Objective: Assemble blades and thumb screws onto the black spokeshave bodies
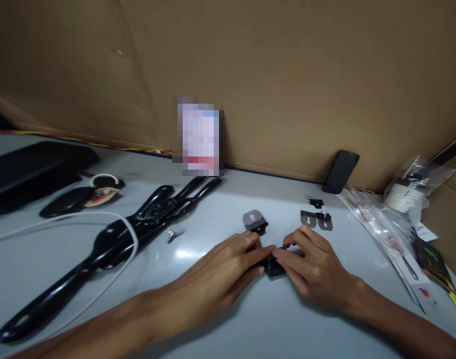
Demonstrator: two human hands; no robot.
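Observation:
My left hand (228, 269) and my right hand (310, 267) meet over a small black part (275, 268) on the white table (198, 309). Fingertips of both hands pinch it from either side, and most of it is hidden beneath them. Just behind my left fingers lies a grey metal plate with a black clip (254, 221). Two more small grey plates (316, 220) and a tiny black piece (316, 202) lie beyond my right hand. A small metal wing nut (173, 234) rests to the left.
A long glossy black forked handle (112, 244) lies diagonally at left, with a white cable (63, 219) looped over it. A black phone (340, 172) leans on the cardboard wall (288, 75). Plastic bags and packaging (403, 209) crowd the right edge. A dark tray (29, 169) sits far left.

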